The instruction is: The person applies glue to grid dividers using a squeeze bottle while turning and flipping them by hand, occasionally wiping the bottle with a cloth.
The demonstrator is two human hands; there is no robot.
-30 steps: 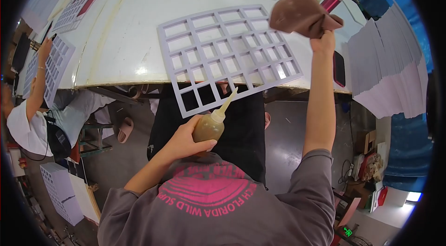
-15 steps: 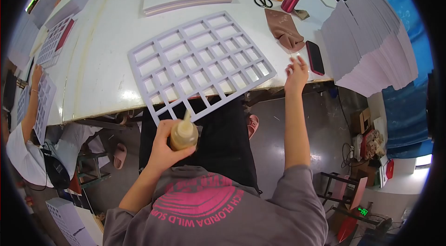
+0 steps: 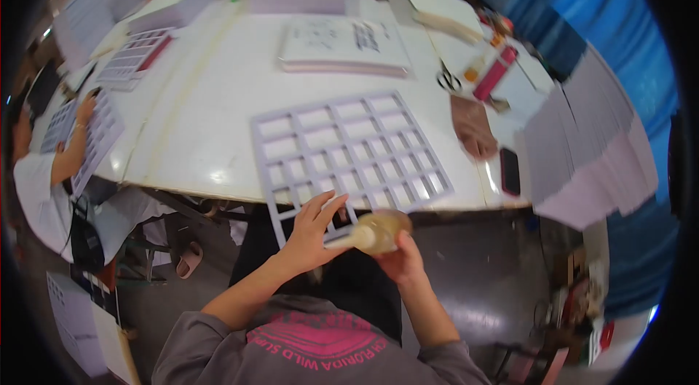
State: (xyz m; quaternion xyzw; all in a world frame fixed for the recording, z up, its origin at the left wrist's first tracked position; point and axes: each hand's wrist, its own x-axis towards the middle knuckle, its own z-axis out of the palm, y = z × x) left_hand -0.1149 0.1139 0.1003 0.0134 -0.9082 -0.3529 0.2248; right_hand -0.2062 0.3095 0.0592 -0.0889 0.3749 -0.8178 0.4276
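Note:
The squeeze bottle, with yellowish liquid and a pale nozzle, lies tilted in my right hand. Its nozzle points left, toward my left hand, whose fingers are stretched out over the near edge of a pale lavender grid frame. Whether the nozzle touches the left hand is hard to tell. The frame has many rectangular openings and lies on the white table, its near corner projecting past the table edge.
A thick printed pack, scissors, a pink bottle, a brown cloth and a phone lie on the table. Tall sheet stacks stand right. A co-worker's arm handles another grid at left.
The squeeze bottle has passed from my left hand to my right hand, which came in from beside the cloth. My view has tilted up, showing more of the table's far side.

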